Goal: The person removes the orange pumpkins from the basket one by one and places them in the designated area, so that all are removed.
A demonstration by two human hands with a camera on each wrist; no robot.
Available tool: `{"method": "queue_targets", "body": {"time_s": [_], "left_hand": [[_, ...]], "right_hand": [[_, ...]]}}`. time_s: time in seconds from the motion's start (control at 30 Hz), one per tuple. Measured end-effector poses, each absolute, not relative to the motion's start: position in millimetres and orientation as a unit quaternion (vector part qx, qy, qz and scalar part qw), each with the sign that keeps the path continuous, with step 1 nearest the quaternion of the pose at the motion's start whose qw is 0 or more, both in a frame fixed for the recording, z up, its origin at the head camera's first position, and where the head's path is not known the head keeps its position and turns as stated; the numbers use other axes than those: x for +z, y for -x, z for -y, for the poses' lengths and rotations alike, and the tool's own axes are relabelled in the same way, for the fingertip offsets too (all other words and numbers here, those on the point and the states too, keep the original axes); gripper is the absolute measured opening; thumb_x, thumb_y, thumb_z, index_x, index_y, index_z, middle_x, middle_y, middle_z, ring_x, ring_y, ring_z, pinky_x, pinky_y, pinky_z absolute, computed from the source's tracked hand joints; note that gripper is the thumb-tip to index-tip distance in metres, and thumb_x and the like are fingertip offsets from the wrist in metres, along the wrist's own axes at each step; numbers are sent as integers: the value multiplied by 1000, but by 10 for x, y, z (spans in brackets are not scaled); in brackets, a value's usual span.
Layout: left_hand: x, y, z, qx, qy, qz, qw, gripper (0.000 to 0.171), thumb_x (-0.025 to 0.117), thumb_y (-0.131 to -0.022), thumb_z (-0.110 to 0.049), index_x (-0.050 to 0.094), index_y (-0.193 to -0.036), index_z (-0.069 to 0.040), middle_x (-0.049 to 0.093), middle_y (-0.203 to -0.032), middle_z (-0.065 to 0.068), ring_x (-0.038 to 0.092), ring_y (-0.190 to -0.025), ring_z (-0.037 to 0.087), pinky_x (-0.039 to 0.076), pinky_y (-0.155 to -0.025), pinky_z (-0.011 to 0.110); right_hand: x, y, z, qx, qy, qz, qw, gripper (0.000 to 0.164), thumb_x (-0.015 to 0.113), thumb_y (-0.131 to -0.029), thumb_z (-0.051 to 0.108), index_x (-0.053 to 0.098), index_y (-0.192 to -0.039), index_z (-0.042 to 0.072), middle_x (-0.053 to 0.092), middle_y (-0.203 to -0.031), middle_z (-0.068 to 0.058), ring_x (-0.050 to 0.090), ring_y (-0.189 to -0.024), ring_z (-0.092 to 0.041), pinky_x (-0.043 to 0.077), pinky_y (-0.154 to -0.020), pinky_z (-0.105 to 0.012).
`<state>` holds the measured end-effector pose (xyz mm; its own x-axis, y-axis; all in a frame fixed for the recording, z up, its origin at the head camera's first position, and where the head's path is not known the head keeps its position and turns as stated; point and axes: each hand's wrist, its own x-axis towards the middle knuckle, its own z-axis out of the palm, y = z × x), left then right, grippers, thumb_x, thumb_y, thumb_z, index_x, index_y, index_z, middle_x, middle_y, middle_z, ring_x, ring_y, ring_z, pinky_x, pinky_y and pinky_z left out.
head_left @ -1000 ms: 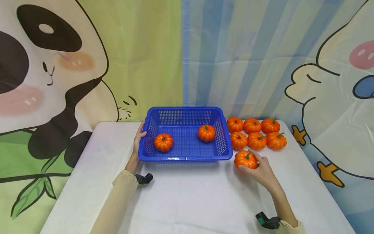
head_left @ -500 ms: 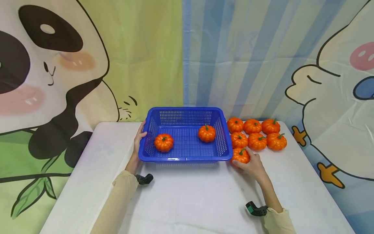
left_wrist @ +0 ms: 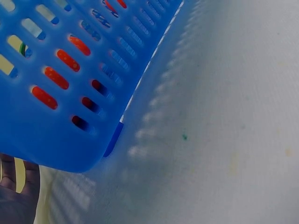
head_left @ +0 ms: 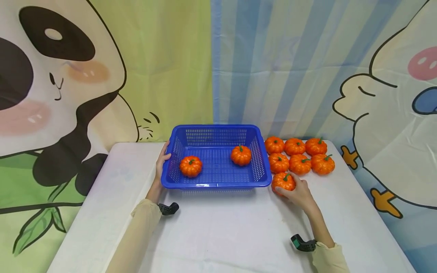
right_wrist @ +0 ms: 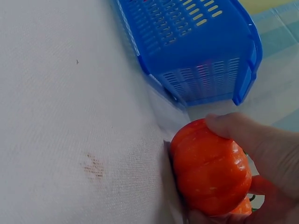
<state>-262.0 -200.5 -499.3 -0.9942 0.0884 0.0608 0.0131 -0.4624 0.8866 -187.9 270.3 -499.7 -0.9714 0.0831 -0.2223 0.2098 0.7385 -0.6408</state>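
Note:
My right hand (head_left: 300,193) grips an orange toy pumpkin (head_left: 283,183) with a green stem, just off the front right corner of the blue plastic basket (head_left: 215,185). In the right wrist view the thumb lies across this pumpkin (right_wrist: 210,168), and other fingers are partly hidden behind it. My left hand (head_left: 160,165) rests against the outside of the basket's left end, fingers extended and thumb at the rim. Two more pumpkins sit inside the basket, one at left (head_left: 190,166) and another at right (head_left: 241,155). Through the basket's slotted wall (left_wrist: 56,135), orange shows in the left wrist view.
Several pumpkins (head_left: 300,164) stand in two rows on the white table (head_left: 218,227), right of the basket and behind my right hand. A printed curtain (head_left: 239,76) hangs directly behind the table. Both wrists carry a black device.
The right hand and its pumpkin moved left and back towards the basket, then slightly right again. The left hand, the basket and the other pumpkins stay in place.

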Motion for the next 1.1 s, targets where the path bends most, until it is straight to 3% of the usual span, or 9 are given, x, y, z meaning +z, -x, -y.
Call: {"method": "queue_targets", "body": {"time_s": [0.47, 0.6, 0.8, 1.1], "left_hand": [[-4986, 2607, 2009, 850, -47, -524, 18, 59, 15, -100, -7, 11, -157, -21, 6, -166, 3, 10, -152, 24, 8, -125, 43], [-4987, 2604, 2004, 849, -47, -526, 20, 59, 15, -100, -7, 11, -157, -21, 5, -166, 3, 10, -152, 25, 9, -125, 44], [-4987, 2606, 2001, 851, -51, -523, 20, 59, 15, -100, -7, 10, -157, -21, 6, -166, 3, 11, -152, 25, 9, -125, 43], [-4981, 2607, 2008, 851, -48, -523, 23, 59, 15, -100, -7, 10, -157, -21, 4, -166, 3, 10, -152, 24, 8, -125, 43]], "right_hand": [[-4898, 1856, -2692, -348, -83, -927, 108, 108, 69, -82, 53, 7, -155, 2, 22, -141, -39, 34, -123, -51, 35, -104, -69], [-4759, 1796, -2676, -361, -75, -927, 64, 110, 72, -82, 48, 5, -154, 0, 15, -146, -39, 29, -129, -54, 32, -104, -71], [-4444, 1597, -2575, -398, 2, -917, -17, 92, 72, -85, 36, 20, -152, 1, 20, -151, -31, 30, -135, -50, 40, -103, -64], [-4227, 1393, -2438, -424, 46, -905, 5, 73, 70, -88, 33, 37, -147, 7, 40, -147, -23, 41, -131, -44, 46, -99, -60]]}}
